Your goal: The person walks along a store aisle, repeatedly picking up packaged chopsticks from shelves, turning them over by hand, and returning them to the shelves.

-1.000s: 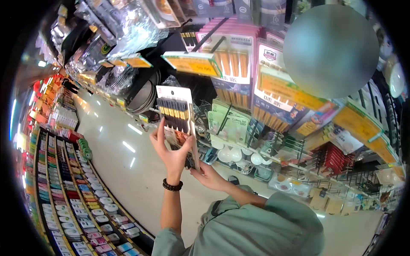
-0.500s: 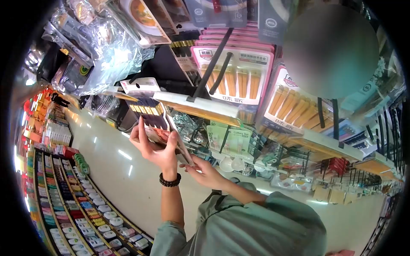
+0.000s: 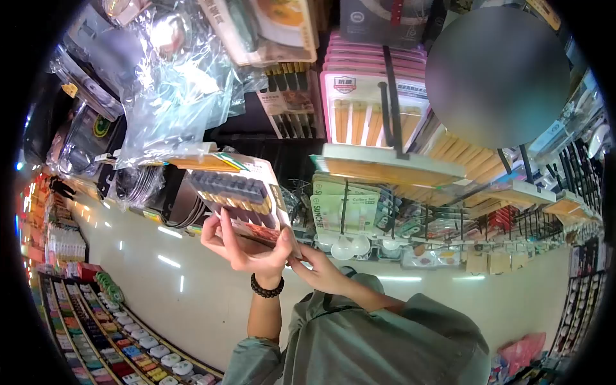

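Observation:
A carded pack of black chopsticks with gold bands (image 3: 239, 196) is tilted in front of me, just under the shelf rail. My left hand (image 3: 250, 247), with a dark beaded bracelet (image 3: 266, 287) on its wrist, grips it from below, thumb on the right edge and fingers bent on the front. My right hand (image 3: 319, 271) pinches the pack's lower right corner; some of its fingertips are hidden behind the card. A similar black-and-gold pack (image 3: 290, 106) hangs behind the held one.
Pink-edged packs of wooden chopsticks (image 3: 372, 109) hang on a black hook (image 3: 391, 96). A white price rail (image 3: 385, 160) runs close above my hands. Green cutlery packs (image 3: 343, 208) hang lower. Clear plastic wrapping (image 3: 183, 83) bulges at left. A display of small goods (image 3: 138, 340) stands lower left.
The view has shifted. The pack now leans flatter and its chopstick ends face more toward me. Both hands keep hold of it and appear slightly lower and further right.

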`<state>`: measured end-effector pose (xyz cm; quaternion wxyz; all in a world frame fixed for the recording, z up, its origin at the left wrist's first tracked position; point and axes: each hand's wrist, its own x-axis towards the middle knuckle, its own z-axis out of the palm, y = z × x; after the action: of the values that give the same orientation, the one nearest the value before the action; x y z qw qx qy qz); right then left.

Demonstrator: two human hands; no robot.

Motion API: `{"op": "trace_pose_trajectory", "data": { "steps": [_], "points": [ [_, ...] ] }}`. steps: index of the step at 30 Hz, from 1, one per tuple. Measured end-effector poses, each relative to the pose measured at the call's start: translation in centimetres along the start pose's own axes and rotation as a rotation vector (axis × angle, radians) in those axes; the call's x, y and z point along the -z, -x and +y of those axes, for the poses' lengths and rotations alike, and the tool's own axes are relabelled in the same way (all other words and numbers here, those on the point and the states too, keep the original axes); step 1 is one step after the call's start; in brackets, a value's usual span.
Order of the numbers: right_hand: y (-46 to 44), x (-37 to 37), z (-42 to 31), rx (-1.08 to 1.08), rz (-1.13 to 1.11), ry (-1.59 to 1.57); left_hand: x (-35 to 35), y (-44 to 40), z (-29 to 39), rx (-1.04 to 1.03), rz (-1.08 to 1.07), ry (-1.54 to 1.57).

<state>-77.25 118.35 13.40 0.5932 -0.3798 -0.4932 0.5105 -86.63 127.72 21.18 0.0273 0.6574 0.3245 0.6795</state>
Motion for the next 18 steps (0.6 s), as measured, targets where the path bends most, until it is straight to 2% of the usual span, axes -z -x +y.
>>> {"op": "trace_pose_trajectory", "data": {
  "steps": [4,5,13,18],
  "points": [
    [0.4,-0.9,1.0,-0.002,0.07,0.006,0.2,-1.3,0.5,0.036,-0.103,-0.07],
    [0.1,-1.1,0.7,-0.001,0.087,-0.005,-0.3,-1.5,0.2,0.059,-0.065,0.03],
    [-1.0,-0.9,-0.6,0.016,0.215,-0.054,-0.4,-2.9,0.8,0.115,-0.131,0.135],
    [-1.7,-1.6,-0.6,-0.014,0.236,-0.082,0.2,-3.2,0.8,0.117,-0.123,-0.019]
  ]
}}
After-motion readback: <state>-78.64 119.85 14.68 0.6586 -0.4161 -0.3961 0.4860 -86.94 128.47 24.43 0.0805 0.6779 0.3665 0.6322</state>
